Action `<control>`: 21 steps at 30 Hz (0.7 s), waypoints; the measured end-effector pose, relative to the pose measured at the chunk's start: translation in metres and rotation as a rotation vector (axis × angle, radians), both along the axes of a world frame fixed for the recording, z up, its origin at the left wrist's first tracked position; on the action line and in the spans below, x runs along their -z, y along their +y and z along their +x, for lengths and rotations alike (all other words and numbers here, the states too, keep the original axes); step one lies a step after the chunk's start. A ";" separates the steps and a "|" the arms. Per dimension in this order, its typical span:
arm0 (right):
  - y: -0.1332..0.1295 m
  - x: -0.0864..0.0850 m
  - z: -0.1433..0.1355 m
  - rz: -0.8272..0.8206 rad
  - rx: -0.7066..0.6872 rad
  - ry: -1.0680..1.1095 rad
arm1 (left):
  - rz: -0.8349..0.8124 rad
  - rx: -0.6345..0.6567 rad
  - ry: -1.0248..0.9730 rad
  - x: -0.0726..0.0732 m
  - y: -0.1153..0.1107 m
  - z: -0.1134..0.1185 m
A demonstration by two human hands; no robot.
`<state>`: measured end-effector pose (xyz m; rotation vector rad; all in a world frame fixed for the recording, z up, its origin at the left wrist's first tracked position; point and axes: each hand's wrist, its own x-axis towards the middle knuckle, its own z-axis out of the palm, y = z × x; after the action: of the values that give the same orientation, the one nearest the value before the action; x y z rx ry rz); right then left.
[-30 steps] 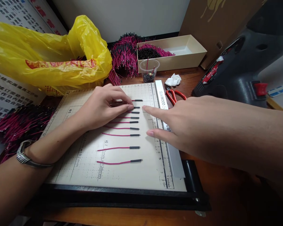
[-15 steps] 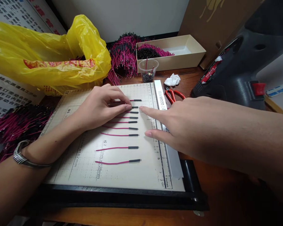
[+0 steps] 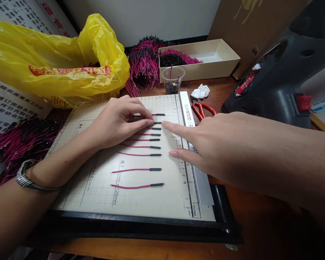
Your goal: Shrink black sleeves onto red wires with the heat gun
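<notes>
Several magenta wires with black sleeves at their right ends, such as the nearest wire [image 3: 137, 186], lie in a rough column on a cream paper-cutter board [image 3: 97, 195] printed with grid lines and rulers. My left hand [image 3: 121, 119] rests near the top of the column, thumb and fingertips pinched on a wire [image 3: 157, 122] whose black end sticks out to the right. My fingers hide the rest of that wire. From the right, my right hand [image 3: 219, 141] reaches in with index finger and thumb spread apart. Its index fingertip is at the tip of that black end.
Behind the board stand a yellow plastic bag [image 3: 56, 54], a heap of wires [image 3: 143, 65], a cream box [image 3: 211, 65] and a clear cup [image 3: 173, 79]. Red-handled pliers [image 3: 203, 110] and a crumpled tissue [image 3: 200, 91] lie right of them. A black machine [image 3: 281, 79] stands far right.
The whole view has shifted slightly, with the scene a little further right. Both hands keep nearly the same pose at the same wire.
</notes>
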<state>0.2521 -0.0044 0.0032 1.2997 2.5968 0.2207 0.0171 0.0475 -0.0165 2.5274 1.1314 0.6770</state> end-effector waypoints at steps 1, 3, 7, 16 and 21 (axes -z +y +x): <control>0.000 0.001 0.000 -0.002 0.000 -0.011 | 0.000 -0.001 0.002 0.000 0.000 0.000; -0.001 0.002 0.000 0.020 -0.001 -0.019 | 0.002 -0.002 0.006 0.000 0.000 0.000; -0.002 0.006 0.004 0.101 -0.027 -0.003 | 0.014 0.002 0.016 -0.001 0.000 0.000; 0.001 0.005 0.007 0.063 -0.019 -0.012 | -0.001 -0.065 -0.026 -0.001 -0.001 -0.001; 0.004 -0.004 0.001 -0.060 0.073 -0.090 | -0.001 -0.114 -0.024 -0.005 0.005 -0.004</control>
<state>0.2536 0.0000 0.0074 1.3295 2.4574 0.1830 0.0131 0.0525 -0.0117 2.4620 1.2752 0.7328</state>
